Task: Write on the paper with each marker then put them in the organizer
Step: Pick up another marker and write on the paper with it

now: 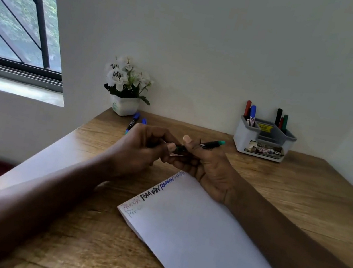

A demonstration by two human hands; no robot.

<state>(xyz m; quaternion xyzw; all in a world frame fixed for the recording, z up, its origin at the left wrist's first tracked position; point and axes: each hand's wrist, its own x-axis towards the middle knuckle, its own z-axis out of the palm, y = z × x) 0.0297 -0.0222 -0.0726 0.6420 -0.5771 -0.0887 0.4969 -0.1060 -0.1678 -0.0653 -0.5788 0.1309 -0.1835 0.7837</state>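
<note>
- Green-ended marker [210, 144] is held between both my hands, above the worktop [279, 186], just past the top edge of the paper [201, 231]. Teal end points right, toward the organizer [263, 139].
- Right hand [207, 164] is wrapped round the barrel, thumb on top. Left hand [142, 149] is pinched closed at the other end. Looks to me like the cap end, but the cap itself is hidden under the fingers, so I can't tell whether it's on or off.
- Risk: if I'm uncapping, a hard pull could jerk the tip across my fingers or the paper and leave a stray mark. Fingers cover the joint, so I'd be pulling blind.
- Risk: a loose cap could drop and roll off the worktop's left edge, which is near.
- Paper already carries writing in red, black and blue along the top edge, and the nearest part of it lies under my right wrist. Fresh ink could smear if I drag the wrist.
- Paper sits skewed and unweighted, so it may slide once I write.
- Two blue markers [133, 122] lie by the flower pot [125, 105], well apart from the paper. Easy to forget, or to nudge the pot when reaching.
- Organizer already holds several markers upright in both outer compartments. Dropping another in carelessly could tip them or shove the light holder.
</note>
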